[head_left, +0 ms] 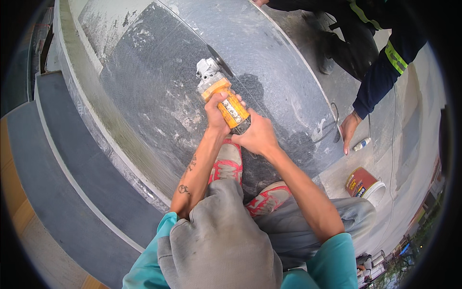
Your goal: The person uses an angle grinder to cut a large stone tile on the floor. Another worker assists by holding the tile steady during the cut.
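Clearly, both of my hands are wrapped tight around an angle grinder (pixel 222 92): my left hand (pixel 217 114) closes over the front of its yellow-orange body, just behind the grey metal head, and my right hand (pixel 258 136) grips the dark rear end of the handle. It is scuffed and dusty, with a worn label along its side, and its thin dark cutting disc (pixel 220 61) stands on edge against a pale line on the grey speckled stone slab (pixel 159 82) in front of my red-and-grey shoes (pixel 227 164). Off to the right, a co-worker's hand (pixel 348 131) hangs from a dark sleeve with a reflective band, near a small white tube (pixel 362 144) and a red bucket (pixel 364 184) on the ground.
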### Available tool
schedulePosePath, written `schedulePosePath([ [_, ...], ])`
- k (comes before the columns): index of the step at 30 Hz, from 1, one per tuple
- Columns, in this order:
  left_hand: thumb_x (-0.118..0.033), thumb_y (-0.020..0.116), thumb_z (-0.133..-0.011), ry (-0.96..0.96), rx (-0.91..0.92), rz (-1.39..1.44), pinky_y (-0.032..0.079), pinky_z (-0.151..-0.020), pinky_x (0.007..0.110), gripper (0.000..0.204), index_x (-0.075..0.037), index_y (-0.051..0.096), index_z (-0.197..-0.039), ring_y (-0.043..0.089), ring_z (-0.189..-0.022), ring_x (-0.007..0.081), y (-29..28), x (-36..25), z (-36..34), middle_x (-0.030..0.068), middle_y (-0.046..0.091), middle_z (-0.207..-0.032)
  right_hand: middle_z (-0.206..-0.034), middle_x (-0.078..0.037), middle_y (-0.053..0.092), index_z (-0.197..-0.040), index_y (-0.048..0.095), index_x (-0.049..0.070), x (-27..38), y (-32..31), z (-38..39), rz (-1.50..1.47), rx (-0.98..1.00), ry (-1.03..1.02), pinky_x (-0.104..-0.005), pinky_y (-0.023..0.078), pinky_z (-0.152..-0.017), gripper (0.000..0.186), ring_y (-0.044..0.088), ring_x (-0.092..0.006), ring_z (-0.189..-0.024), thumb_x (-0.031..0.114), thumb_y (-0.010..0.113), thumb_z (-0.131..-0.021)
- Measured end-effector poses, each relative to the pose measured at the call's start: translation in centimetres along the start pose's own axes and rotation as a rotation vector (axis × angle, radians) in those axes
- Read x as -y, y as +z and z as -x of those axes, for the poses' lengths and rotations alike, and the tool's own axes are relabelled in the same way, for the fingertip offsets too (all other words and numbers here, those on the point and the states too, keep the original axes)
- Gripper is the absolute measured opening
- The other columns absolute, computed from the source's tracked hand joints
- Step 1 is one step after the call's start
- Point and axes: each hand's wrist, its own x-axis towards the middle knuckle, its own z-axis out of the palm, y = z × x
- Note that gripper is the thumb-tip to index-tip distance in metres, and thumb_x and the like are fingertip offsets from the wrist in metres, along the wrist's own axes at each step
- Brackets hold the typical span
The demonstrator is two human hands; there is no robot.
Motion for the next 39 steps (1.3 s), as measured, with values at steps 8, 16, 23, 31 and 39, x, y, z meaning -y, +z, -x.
schedulePosePath([
  [8,-0.025,0.06,-0.073,-0.024,0.011,0.019,0.054,-0.064,0.04,0.034,-0.002,0.052,-0.098,0.063,-0.07,0.0269,-0.1,0.5,-0.5,0.0147,0.06,-0.08,-0.093,-0.025,0.067,-0.115,0.054,-0.001,-0.6,0.1,-0.3,0.023,-0.007,0.018,-0.0431,0.052,-0.081,0.067,0.066,-0.0392,-0.09,0.028,0.074,-0.058],
  [16,-0.026,0.06,-0.072,-0.019,0.041,0.055,0.055,-0.064,0.04,0.038,-0.002,0.053,-0.1,0.063,-0.07,0.0272,-0.9,1.4,-1.3,0.0148,0.06,-0.081,-0.087,-0.024,0.067,-0.101,0.057,-0.001,-0.8,0.1,-0.3,0.025,-0.054,-0.014,-0.0424,0.052,-0.078,0.054,0.066,-0.0387,-0.085,0.024,0.075,-0.057],
  [23,-0.027,0.06,-0.072,-0.024,0.052,0.059,0.055,-0.065,0.04,0.038,-0.002,0.053,-0.099,0.063,-0.071,0.0271,-0.9,1.5,-1.4,0.0142,0.06,-0.081,-0.087,-0.023,0.067,-0.1,0.057,0.0,-0.8,-0.1,-0.4,0.039,-0.054,-0.013,-0.0423,0.052,-0.077,0.052,0.066,-0.0387,-0.085,0.023,0.075,-0.057],
  [31,-0.027,0.06,-0.071,-0.03,0.049,0.087,0.054,-0.065,0.04,0.037,-0.003,0.052,-0.099,0.062,-0.071,0.0271,-1.1,1.7,-1.5,0.0138,0.059,-0.081,-0.087,-0.022,0.068,-0.101,0.058,0.001,-0.4,-0.3,-0.3,0.03,-0.035,0.01,-0.0415,0.052,-0.077,0.051,0.066,-0.0374,-0.084,0.022,0.074,-0.058],
  [39,-0.023,0.058,-0.073,-0.056,0.006,0.14,0.053,-0.062,0.039,0.036,-0.007,0.051,-0.105,0.061,-0.067,0.026,-0.3,2.1,-0.8,0.0128,0.058,-0.078,-0.088,-0.019,0.068,-0.1,0.06,-0.001,-0.7,-0.7,0.0,0.037,-0.038,0.027,-0.038,0.051,-0.076,0.051,0.067,-0.0331,-0.083,0.02,0.075,-0.056],
])
